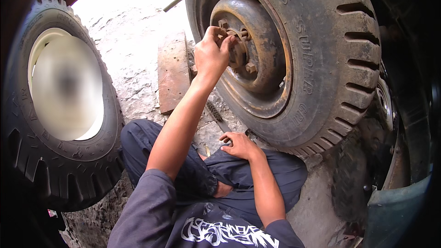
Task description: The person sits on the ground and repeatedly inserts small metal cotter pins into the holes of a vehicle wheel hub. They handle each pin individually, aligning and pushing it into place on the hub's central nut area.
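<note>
Dark shirt (181,215) foremost, the left hand (211,57) bunches its fingers at the hub (238,55) of the rusty wheel (272,50), upper right, anything clamped indeterminable; nuts (251,68) probably want square, unforced turning, while the right hand (243,147) lies idle, fingers slightly apart.

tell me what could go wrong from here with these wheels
The left hand has its fingers in among the rusty nuts, so a slip might scrape the knuckles.

The folded right leg lies close to the large rusty-rimmed wheel; if that shifted, the leg could be pinched.

The pale-rimmed wheel stands on edge by the left knee; a knock might tip it.
</note>
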